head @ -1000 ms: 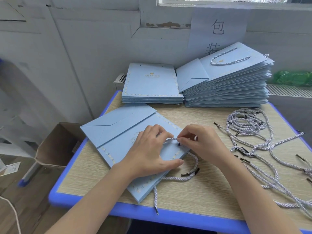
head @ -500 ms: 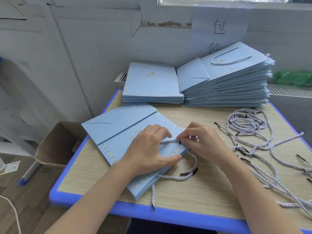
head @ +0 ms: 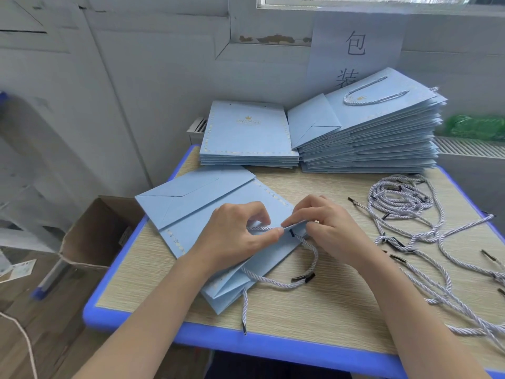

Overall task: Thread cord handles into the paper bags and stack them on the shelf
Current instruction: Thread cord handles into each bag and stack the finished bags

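left hand (head: 232, 236) slid along the cord (head: 262, 229), both pinching now; right hand (head: 325, 228) tugging hard could rip the bag (head: 207, 212) hole.

Single head-worn view, looking forward and down, close over table (head: 314, 310) and hands; wall behind.

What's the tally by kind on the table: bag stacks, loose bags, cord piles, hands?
Bag stacks: 2, the flat stack and the tall stack
Loose bag: 1
Cord pile: 1
Hands: 2, left hand, right hand
Total: 6
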The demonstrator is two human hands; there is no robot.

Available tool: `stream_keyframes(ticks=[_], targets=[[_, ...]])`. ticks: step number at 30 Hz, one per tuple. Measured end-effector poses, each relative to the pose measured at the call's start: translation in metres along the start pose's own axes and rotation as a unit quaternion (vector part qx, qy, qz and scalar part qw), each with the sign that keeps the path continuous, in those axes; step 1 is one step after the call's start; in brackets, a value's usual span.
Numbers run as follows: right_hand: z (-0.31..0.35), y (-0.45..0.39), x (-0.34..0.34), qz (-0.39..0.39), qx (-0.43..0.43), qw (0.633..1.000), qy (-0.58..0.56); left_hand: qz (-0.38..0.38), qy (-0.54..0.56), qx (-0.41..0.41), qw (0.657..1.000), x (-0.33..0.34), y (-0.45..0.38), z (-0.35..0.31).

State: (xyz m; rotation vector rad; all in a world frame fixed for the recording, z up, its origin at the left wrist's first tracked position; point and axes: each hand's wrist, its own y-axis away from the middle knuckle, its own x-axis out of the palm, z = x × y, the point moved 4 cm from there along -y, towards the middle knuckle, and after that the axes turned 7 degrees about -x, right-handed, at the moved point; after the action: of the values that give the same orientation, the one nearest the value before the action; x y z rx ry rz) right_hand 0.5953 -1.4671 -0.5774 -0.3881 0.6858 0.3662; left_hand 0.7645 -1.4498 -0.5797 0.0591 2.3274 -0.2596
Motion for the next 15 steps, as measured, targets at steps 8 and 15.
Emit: stream_keyframes(ticks=[8, 15], targets=[[0.002, 0.006, -0.016, -0.191, -0.056, 0.979, 0.032, 0.030, 0.024, 0.008, 0.999, 0.001, -0.003, 0.002], [0.001, 0.002, 0.007, -0.169, -0.144, 0.942, 0.250, 0.010, 0.027, 0.025, 0.999, 0.002, -0.004, 0.003]])
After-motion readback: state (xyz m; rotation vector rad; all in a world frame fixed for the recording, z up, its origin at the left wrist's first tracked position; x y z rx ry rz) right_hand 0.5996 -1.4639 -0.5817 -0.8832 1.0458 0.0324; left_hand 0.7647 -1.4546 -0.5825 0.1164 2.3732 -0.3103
